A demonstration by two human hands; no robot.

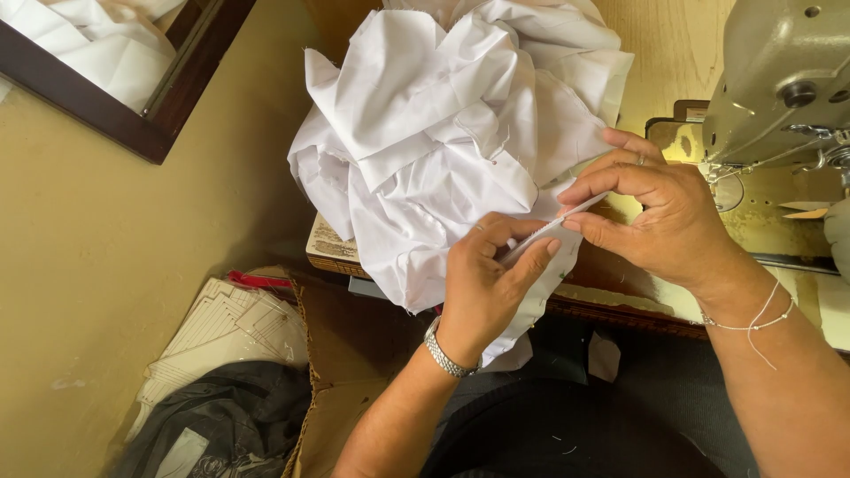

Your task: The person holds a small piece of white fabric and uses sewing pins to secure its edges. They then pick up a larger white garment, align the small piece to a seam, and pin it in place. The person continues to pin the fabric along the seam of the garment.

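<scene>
White cloth edge [553,226] between both hands

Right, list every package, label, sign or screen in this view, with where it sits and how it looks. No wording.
Cardboard box: on the floor at lower left, brown, open, with ragged flaps.
Printed block: on the table edge under the white fabric, flat, cream, dark markings.
Pale label patch: on the dark bag at bottom left, rectangular, whitish-grey.
No signs or screens.
</scene>
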